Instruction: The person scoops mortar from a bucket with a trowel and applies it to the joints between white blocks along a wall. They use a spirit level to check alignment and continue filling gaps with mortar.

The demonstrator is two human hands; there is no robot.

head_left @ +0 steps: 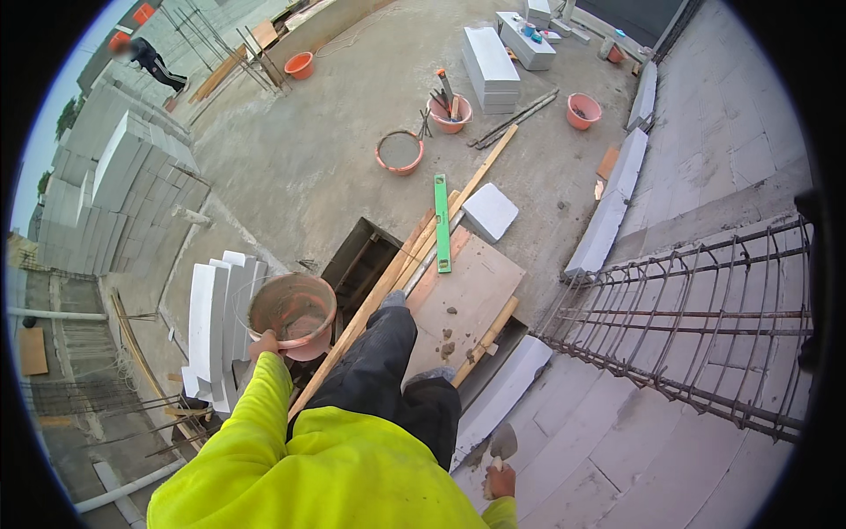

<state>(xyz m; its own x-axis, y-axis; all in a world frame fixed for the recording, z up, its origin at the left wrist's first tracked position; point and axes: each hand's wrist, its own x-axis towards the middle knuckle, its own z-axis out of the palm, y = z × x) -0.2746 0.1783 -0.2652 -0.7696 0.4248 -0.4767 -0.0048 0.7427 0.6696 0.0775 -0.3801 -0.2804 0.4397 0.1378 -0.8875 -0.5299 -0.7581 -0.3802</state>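
Note:
My left hand is closed on the near rim of an orange mortar bucket, tilted, its inside smeared with grey residue. The bucket hangs beside white blocks at the left. Low at the right, my right hand grips a trowel by its pale handle. Its grey blade is over the top of the white block wall, next to a patch of mortar. A green spirit level lies on the plywood board ahead of my feet, with crumbs of mortar near them.
Long timbers run beside a floor opening. A rebar cage stands along the right. Farther off are a mortar-filled tub, a tool bucket and stacked blocks. A person is at the far left.

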